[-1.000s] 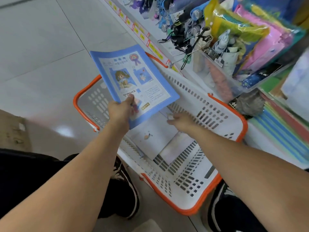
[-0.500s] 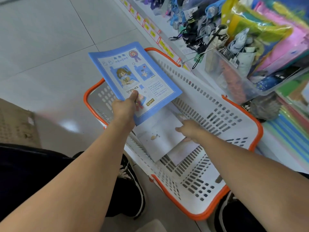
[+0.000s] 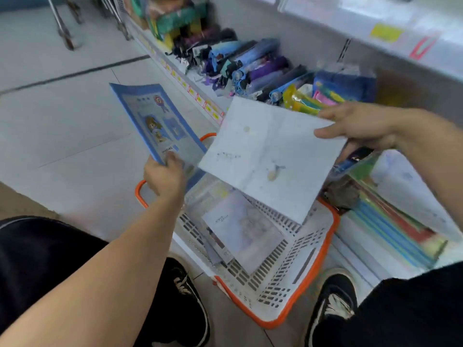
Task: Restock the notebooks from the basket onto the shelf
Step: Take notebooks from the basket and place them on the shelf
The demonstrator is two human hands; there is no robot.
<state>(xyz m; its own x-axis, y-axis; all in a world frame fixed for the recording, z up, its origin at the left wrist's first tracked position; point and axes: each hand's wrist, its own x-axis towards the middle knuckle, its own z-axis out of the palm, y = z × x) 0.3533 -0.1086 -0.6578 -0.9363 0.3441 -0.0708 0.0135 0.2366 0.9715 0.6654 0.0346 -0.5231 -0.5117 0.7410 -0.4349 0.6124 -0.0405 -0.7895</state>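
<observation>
Above the basket (image 3: 323, 259), a white notebook (image 3: 268, 156) had been lifted out by the right hand (image 3: 355, 126), pinched at its edge. A blue notebook (image 3: 155, 121) stayed gripped by the left hand (image 3: 164, 175) beside it. Shelving was likely next; one more notebook (image 3: 243, 229) remained inside.

Two hands are seen: a left hand (image 3: 164, 177) and a right hand (image 3: 358, 125). One blue notebook (image 3: 160, 126) and one white notebook (image 3: 270, 156) are held up. One more pale notebook (image 3: 244, 227) is counted in the one basket (image 3: 323, 249). Two black shoes (image 3: 185, 296) are seen. The folded umbrellas (image 3: 253, 65) on the shelf cannot be counted.
</observation>
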